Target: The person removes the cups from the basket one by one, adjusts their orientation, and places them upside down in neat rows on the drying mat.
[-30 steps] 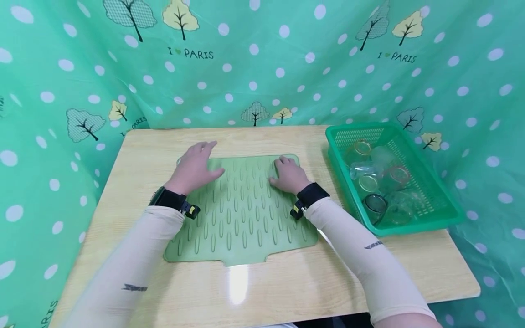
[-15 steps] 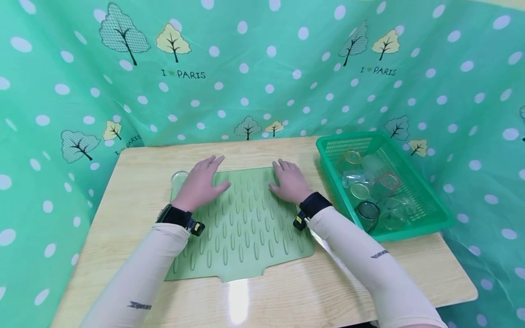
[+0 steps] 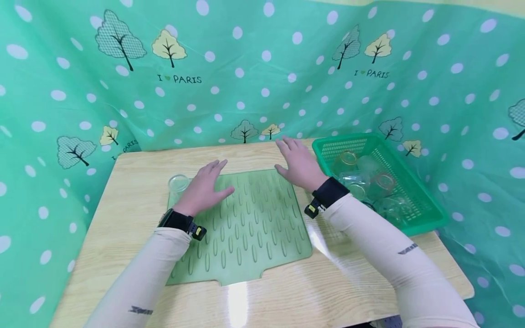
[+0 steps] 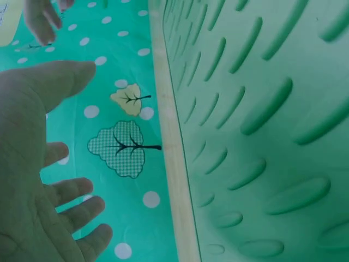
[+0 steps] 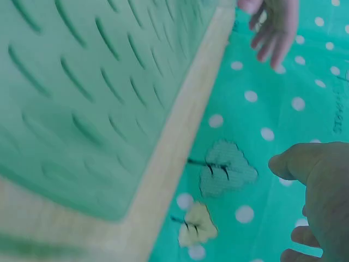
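A light green ridged drying mat (image 3: 246, 228) lies flat on the wooden table. My left hand (image 3: 203, 190) hovers over the mat's left part, thumb and fingers spread, holding nothing. Just beyond its wrist side, at the mat's far left corner, stands a clear glass (image 3: 178, 183), partly hidden by that hand. My right hand (image 3: 301, 166) is raised near the mat's far right corner, fingers extended and nothing in its grasp. To its right sits a green plastic basket (image 3: 426, 200) with several glasses, among them an amber-rimmed glass (image 3: 347, 159) and a pink-rimmed glass (image 3: 384, 182).
The wooden table (image 3: 287, 296) ends at a green polka-dot curtain (image 3: 262, 91) along the back and sides. My right forearm covers part of the basket's near left side.
My right hand has lifted off the mat and shifted right toward the basket. The left hand moved slightly right, uncovering the clear glass. The head view has tilted up.
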`<action>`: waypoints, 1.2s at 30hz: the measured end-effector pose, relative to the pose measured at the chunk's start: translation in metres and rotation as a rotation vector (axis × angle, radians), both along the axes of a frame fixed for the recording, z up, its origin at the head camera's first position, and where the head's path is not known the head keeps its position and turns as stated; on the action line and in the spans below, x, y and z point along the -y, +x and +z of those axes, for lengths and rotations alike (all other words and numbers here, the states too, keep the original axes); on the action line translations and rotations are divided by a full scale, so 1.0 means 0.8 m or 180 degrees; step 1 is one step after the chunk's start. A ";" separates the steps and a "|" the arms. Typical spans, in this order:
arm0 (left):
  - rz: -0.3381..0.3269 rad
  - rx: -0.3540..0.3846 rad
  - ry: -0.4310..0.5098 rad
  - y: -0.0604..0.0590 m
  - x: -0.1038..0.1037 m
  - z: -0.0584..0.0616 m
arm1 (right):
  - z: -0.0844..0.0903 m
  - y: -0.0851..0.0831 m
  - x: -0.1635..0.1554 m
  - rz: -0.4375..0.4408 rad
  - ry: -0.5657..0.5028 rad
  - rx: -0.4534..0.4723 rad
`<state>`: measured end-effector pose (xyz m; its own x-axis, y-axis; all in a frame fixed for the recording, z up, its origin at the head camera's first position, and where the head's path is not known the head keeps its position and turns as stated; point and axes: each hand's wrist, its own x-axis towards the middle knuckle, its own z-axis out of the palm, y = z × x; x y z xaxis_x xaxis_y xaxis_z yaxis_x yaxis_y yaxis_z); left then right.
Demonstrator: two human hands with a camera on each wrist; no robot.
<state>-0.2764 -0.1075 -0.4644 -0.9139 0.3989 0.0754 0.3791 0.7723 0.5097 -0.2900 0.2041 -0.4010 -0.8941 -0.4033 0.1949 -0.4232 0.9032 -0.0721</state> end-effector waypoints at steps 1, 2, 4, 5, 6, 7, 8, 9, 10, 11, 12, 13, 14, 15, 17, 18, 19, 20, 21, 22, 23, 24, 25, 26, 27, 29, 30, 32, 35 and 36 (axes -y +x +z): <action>-0.0029 0.0008 0.0005 0.001 0.000 0.001 | 0.006 -0.002 -0.005 -0.0004 -0.0011 -0.0016; -0.0047 0.0008 0.0007 0.001 -0.001 0.001 | 0.011 -0.004 -0.010 -0.0026 -0.0002 -0.0012; -0.0071 -0.0008 0.0015 0.002 -0.001 0.001 | 0.021 -0.008 -0.021 -0.0081 0.0033 0.0000; -0.0075 -0.0015 0.0017 0.002 0.000 0.001 | 0.025 -0.010 -0.027 -0.0120 0.0043 0.0023; -0.0077 -0.0019 0.0023 0.002 0.000 0.000 | 0.029 -0.012 -0.034 -0.0158 0.0035 0.0043; -0.0071 -0.0013 0.0026 0.003 0.001 0.000 | 0.033 -0.014 -0.040 -0.0195 0.0017 0.0060; -0.0064 -0.0007 0.0031 0.003 0.001 -0.001 | 0.036 -0.016 -0.046 -0.0243 0.0000 0.0072; -0.0062 0.0004 0.0042 0.004 0.002 -0.002 | 0.039 -0.018 -0.052 -0.0285 -0.0017 0.0078; -0.0058 0.0017 0.0050 0.005 0.003 -0.003 | 0.043 -0.019 -0.059 -0.0332 -0.0039 0.0096; -0.0056 0.0031 0.0053 0.006 0.004 -0.004 | 0.046 -0.020 -0.065 -0.0382 -0.0054 0.0122; -0.0057 0.0038 0.0056 0.006 0.005 -0.005 | 0.049 -0.020 -0.071 -0.0426 -0.0052 0.0150; -0.0060 0.0038 0.0059 0.007 0.005 -0.006 | 0.051 -0.020 -0.077 -0.0465 -0.0033 0.0187; -0.0061 0.0030 0.0062 0.007 0.006 -0.007 | 0.052 -0.020 -0.083 -0.0497 0.0007 0.0231; -0.0059 0.0025 0.0068 0.007 0.007 -0.008 | 0.053 -0.019 -0.089 -0.0525 0.0034 0.0290; -0.0059 0.0008 0.0094 0.007 0.007 -0.009 | 0.054 -0.018 -0.100 -0.0591 0.0095 0.0392; -0.0055 0.0001 0.0110 0.007 0.007 -0.010 | 0.053 -0.017 -0.105 -0.0624 0.0114 0.0437; -0.0047 0.0001 0.0128 0.007 0.008 -0.010 | 0.053 -0.017 -0.110 -0.0656 0.0131 0.0474; -0.0034 0.0007 0.0138 0.007 0.008 -0.011 | 0.053 -0.017 -0.115 -0.0690 0.0129 0.0503; -0.0020 0.0020 0.0150 0.008 0.008 -0.011 | 0.052 -0.017 -0.120 -0.0724 0.0120 0.0535; -0.0015 0.0033 0.0155 0.008 0.007 -0.012 | 0.051 -0.016 -0.125 -0.0763 0.0100 0.0565; -0.0008 0.0046 0.0153 0.008 0.007 -0.012 | 0.050 -0.016 -0.131 -0.0793 0.0081 0.0589; 0.0001 0.0060 0.0150 0.008 0.006 -0.013 | 0.049 -0.016 -0.135 -0.0817 0.0062 0.0617; 0.0010 0.0074 0.0149 0.008 0.006 -0.013 | 0.047 -0.016 -0.140 -0.0833 0.0052 0.0639; 0.0018 0.0085 0.0156 0.008 0.006 -0.013 | 0.045 -0.017 -0.144 -0.0848 0.0045 0.0658; 0.0024 0.0090 0.0173 0.008 0.006 -0.013 | 0.043 -0.018 -0.148 -0.0861 0.0038 0.0675; 0.0039 0.0092 0.0211 0.008 0.006 -0.014 | 0.039 -0.020 -0.154 -0.0888 0.0012 0.0702; 0.0047 0.0100 0.0227 0.008 0.006 -0.015 | 0.036 -0.021 -0.158 -0.0912 0.0006 0.0724; 0.0064 0.0122 0.0265 0.008 0.006 -0.016 | 0.032 -0.024 -0.164 -0.0971 -0.0019 0.0777; 0.0079 0.0162 0.0294 0.009 0.009 -0.018 | 0.026 -0.029 -0.176 -0.1103 -0.0068 0.0884; 0.0084 0.0172 0.0305 0.009 0.010 -0.019 | 0.025 -0.031 -0.179 -0.1147 -0.0082 0.0916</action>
